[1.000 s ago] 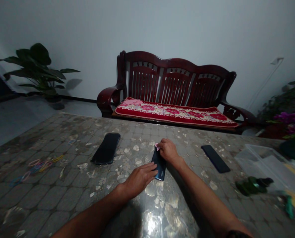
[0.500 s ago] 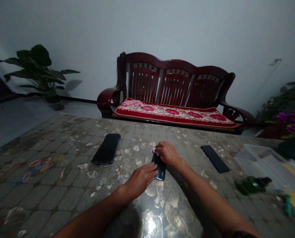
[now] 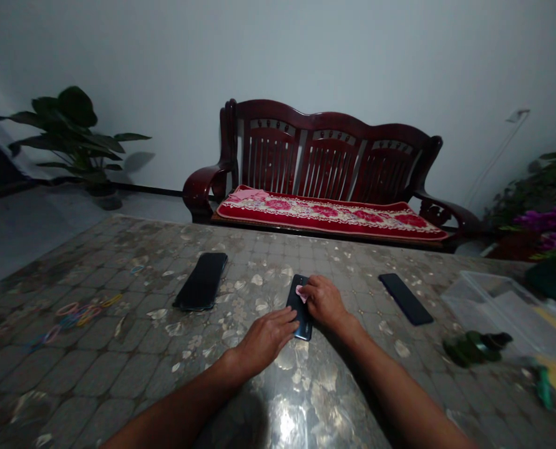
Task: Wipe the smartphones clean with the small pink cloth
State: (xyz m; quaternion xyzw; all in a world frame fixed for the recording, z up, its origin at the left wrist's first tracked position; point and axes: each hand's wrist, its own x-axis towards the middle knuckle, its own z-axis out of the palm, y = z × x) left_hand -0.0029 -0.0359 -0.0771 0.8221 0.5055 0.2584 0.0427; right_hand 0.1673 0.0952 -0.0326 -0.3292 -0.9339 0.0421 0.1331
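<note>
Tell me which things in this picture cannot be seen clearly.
- Middle phone: the right hand covers part of it, the left hand its near corner.
- Pink item: too small and mostly under the right hand's fingers; cloth or pad, unclear.
- Green object: dark and blurred.
- Clear box: contents unreadable.
- Both phones' screens: dim light.

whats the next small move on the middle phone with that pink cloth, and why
Probably draw the right hand and its pink cloth down the middle phone toward the near end. The cloth sits at the upper half, and the left hand braces the lower edge, so the lower screen looks unwiped.
</note>
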